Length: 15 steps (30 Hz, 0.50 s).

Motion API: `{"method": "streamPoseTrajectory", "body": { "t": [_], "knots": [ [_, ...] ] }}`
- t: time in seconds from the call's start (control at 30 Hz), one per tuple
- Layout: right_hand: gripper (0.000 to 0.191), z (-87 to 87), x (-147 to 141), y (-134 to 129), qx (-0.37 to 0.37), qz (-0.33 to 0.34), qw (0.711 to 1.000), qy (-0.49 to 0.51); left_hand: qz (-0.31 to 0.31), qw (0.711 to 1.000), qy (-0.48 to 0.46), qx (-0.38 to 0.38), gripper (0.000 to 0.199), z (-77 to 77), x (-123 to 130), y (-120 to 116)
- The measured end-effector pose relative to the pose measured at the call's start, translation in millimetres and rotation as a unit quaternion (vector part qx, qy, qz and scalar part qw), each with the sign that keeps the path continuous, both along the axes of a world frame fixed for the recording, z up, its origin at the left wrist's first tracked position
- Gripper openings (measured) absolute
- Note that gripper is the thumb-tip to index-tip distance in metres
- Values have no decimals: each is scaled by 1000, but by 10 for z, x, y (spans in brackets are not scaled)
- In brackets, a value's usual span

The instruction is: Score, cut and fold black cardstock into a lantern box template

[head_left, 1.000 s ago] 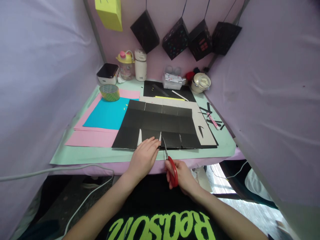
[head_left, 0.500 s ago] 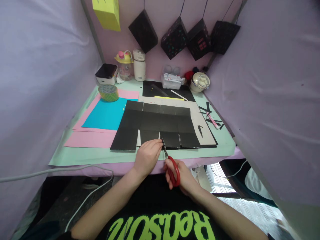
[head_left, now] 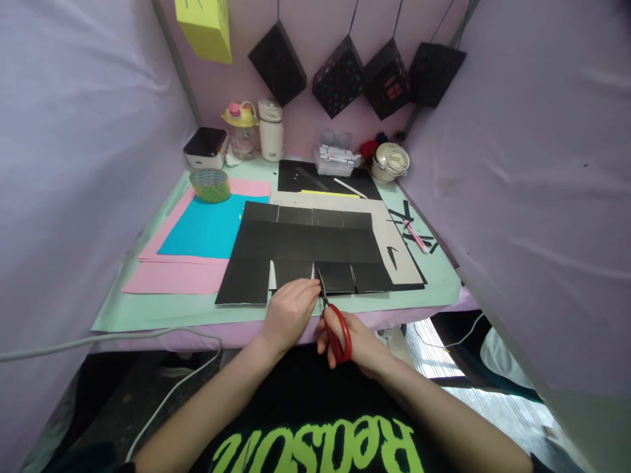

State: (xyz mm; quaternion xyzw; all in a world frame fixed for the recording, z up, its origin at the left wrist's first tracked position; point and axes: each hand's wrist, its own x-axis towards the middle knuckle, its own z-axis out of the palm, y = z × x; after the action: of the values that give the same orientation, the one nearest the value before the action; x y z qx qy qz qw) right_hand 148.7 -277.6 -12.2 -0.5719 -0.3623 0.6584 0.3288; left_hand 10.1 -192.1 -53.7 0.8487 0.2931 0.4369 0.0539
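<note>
A large sheet of black card (head_left: 310,243), creased into panels, lies over a white-and-black board with its near edge facing me. Slits run in from that near edge, and a white gap shows at the leftmost one. My left hand (head_left: 290,307) pinches the near edge of the card just left of the scissor blades. In my right hand (head_left: 351,338) is a pair of scissors (head_left: 339,335) with red handles, fingers through the loops. The blades point away from me at the slit near the middle; the tips lie against the black card.
Blue paper (head_left: 202,230) and pink paper (head_left: 172,278) lie on the left, with a tape roll (head_left: 210,185) on them. Black scraps and a pink craft knife (head_left: 417,236) are at right. Bottles, a marker box (head_left: 338,159) and a cream pot (head_left: 389,163) stand behind. Black paper boxes (head_left: 339,77) hang above.
The scissor blades have shifted slightly forward along the slit, and the handles have moved a little up and left. The whole view has shifted slightly. My left hand keeps its pinch.
</note>
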Motion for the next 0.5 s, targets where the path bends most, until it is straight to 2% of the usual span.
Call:
{"method": "streamPoseTrajectory", "body": {
  "t": [0.13, 0.5],
  "knots": [
    [53, 45, 8, 21, 1, 14, 1000, -12, -9, 1000, -2, -7, 18, 17, -5, 2],
    [54, -2, -29, 40, -16, -30, 998, -46, -19, 1000, -17, 1, 14, 24, 3, 18]
  ]
}}
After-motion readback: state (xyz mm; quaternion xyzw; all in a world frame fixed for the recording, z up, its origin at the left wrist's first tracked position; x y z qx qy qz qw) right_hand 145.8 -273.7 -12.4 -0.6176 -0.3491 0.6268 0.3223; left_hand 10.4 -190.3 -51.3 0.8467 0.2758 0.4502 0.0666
